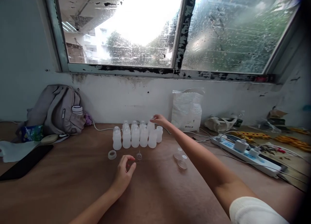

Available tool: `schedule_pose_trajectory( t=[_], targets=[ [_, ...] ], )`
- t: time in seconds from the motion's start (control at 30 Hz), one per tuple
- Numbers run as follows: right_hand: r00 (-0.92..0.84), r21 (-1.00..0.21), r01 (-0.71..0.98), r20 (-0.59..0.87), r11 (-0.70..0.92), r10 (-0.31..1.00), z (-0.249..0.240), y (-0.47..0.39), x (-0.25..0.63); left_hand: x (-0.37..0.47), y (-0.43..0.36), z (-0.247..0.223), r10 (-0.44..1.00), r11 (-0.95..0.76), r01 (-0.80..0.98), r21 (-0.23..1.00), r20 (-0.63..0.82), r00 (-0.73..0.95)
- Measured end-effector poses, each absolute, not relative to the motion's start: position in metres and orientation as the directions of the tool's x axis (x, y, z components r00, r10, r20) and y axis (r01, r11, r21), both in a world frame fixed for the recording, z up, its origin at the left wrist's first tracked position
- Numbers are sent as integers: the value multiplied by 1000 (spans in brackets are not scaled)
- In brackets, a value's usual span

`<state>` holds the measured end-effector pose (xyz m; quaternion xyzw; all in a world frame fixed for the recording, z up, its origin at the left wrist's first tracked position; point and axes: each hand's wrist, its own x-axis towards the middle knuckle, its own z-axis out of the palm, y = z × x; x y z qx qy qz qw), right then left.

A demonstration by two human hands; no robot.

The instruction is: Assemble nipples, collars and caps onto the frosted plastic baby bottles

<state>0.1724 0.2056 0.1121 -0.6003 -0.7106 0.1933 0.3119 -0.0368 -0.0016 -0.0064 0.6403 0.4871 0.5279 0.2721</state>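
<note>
Several frosted white bottles [135,137] stand upright in close rows on the brown tabletop, most with clear tops. My right hand [159,119] reaches to the back right of the group, its fingers closed around the top of a bottle [150,124]. A bottle with a bare neck [159,134] stands just below that hand. My left hand [125,170] rests low over the table, thumb and fingers apart and holding nothing. Just beyond its fingertips is a small clear plastic piece [139,155] with a thin stem. Left of it lies a translucent ring [112,155].
Two clear round pieces [182,164] lie under my right forearm. A white power strip [245,156] with plugs and cables is at right. A silvery bag [186,110] leans on the wall. A grey backpack [54,110] and a black flat object [26,161] are at left.
</note>
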Motion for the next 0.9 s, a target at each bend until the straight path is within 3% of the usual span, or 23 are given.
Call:
schedule_pose_trajectory(
  t=[0.13,0.3,0.47,0.67,0.9],
  targets=[
    [-160,-620,771,29,144,987,101,215,172,-34,-5,-6,906,-393,370,842,424,-4],
    [-197,-596,791,-39,136,980,105,215,175,-35,-4,-7,913,-365,424,829,407,-10],
    [-198,-612,769,47,185,979,110,206,180,-35,-3,-7,917,-359,435,826,399,1],
    [-195,-608,723,274,326,942,107,185,191,-35,-3,-9,907,-377,445,812,421,1],
    [-340,-542,702,315,462,886,105,151,185,-33,-6,-8,882,-428,454,781,471,22]
  ],
)
